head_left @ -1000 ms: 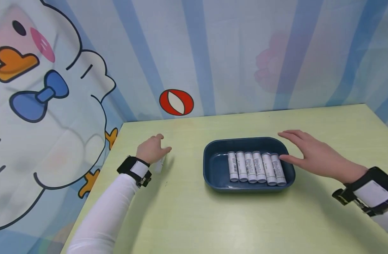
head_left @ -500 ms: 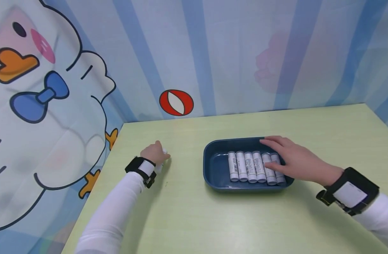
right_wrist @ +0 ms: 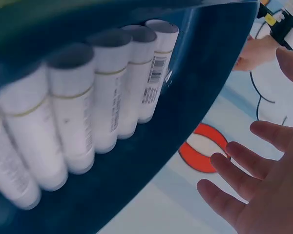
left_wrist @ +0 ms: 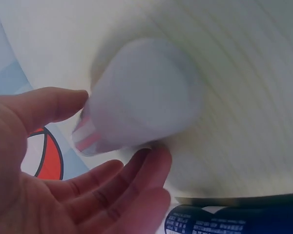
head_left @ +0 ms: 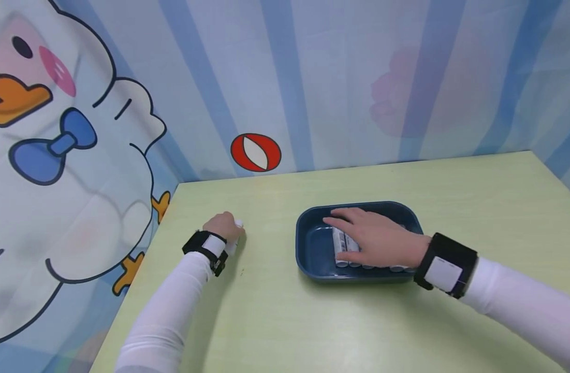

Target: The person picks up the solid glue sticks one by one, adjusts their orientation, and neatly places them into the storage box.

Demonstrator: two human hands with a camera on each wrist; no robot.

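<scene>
My left hand (head_left: 222,226) pinches a white glue stick (head_left: 238,224) at the table's left side. In the left wrist view, my thumb lies along one side of this glue stick (left_wrist: 149,87) and my fingertips meet its other side; its round end faces the camera. My right hand (head_left: 375,238) is spread over a dark blue tray (head_left: 308,254), fingers extended and nothing gripped. Several white glue sticks (head_left: 339,249) lie side by side in the tray, most hidden under that hand. The right wrist view shows this row of glue sticks (right_wrist: 110,92), some with printed labels and a barcode.
A pale yellow-green table (head_left: 285,321) carries the tray right of centre. Behind it hangs a striped blue cloth backdrop (head_left: 331,83) with a printed red and white ball (head_left: 256,152). A cartoon duck print (head_left: 79,207) covers the left side.
My right hand has moved left from the tray's right end to over the row of glue sticks. My left hand has lowered and closed round the lone glue stick.
</scene>
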